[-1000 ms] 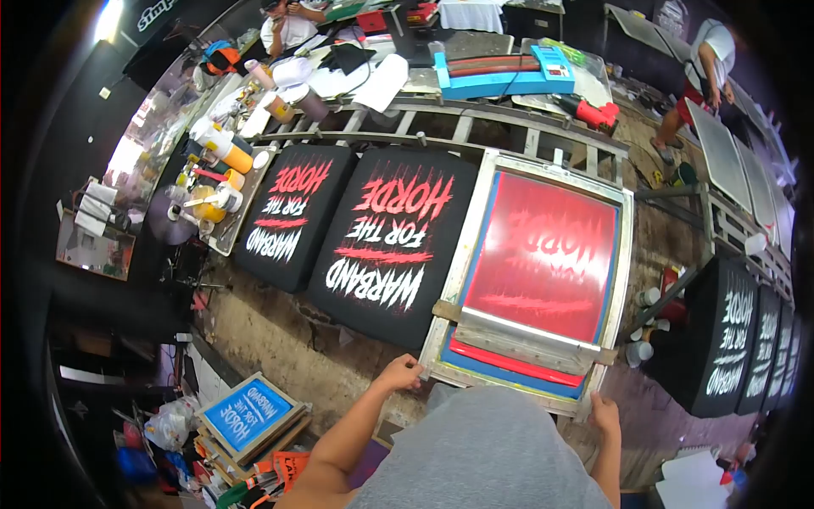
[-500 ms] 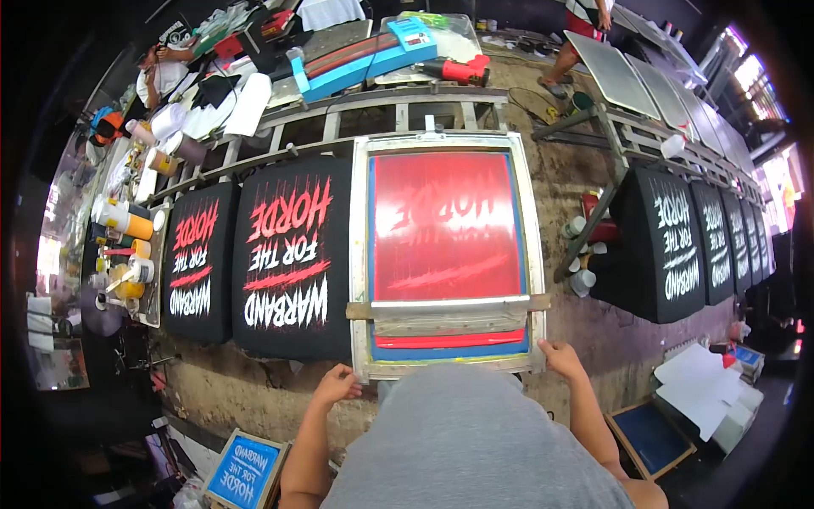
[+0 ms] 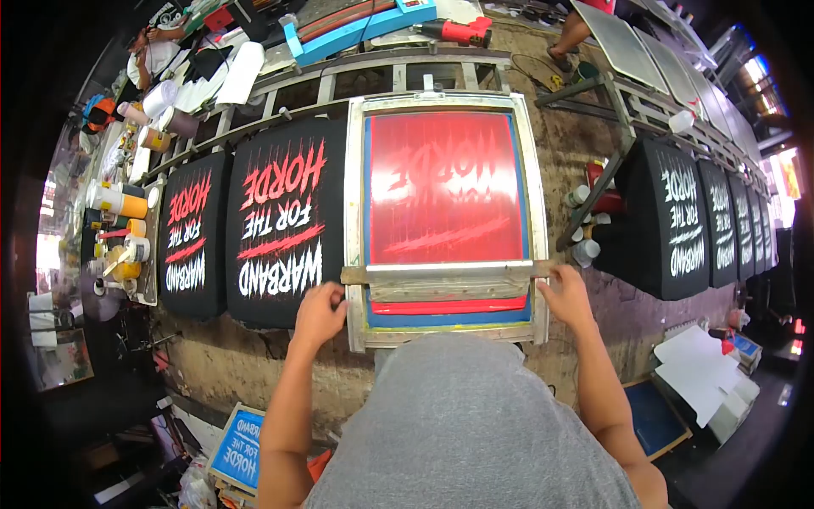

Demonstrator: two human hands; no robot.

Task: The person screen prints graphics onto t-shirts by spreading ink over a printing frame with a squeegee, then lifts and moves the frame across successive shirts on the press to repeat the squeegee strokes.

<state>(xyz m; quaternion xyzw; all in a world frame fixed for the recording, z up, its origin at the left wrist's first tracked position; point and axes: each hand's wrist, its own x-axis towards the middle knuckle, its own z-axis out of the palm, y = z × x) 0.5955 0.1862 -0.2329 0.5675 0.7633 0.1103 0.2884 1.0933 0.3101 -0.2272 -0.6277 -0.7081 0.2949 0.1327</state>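
A screen-printing frame (image 3: 357, 195) lies in front of me, its mesh coated with red ink over a reversed design. Across its lower part rests a wooden-ended squeegee (image 3: 449, 280), with a strip of red ink below it. My left hand (image 3: 320, 314) is beside the frame's left rail, just below the squeegee's left end, fingers bent and slightly apart. At the other side, my right hand (image 3: 566, 293) is by the squeegee's right end, with thumb and fingers apart. Whether its fingertips touch the wood is unclear. To the left lies a black printed shirt (image 3: 335, 170) with red and white lettering.
Another printed black shirt (image 3: 216, 254) lies farther left, beside ink containers (image 3: 123, 202). More black shirts (image 3: 644, 220) with white print line the right rack. A blue screen (image 3: 237, 450) stands low left. Beyond the rail are a red heat gun (image 3: 458, 32) and another person's leg (image 3: 572, 38).
Both hands have moved up from the frame's lower corners to the level of the squeegee ends. My view has shifted downward, so the scene sits higher. The squeegee stays at the same place on the frame.
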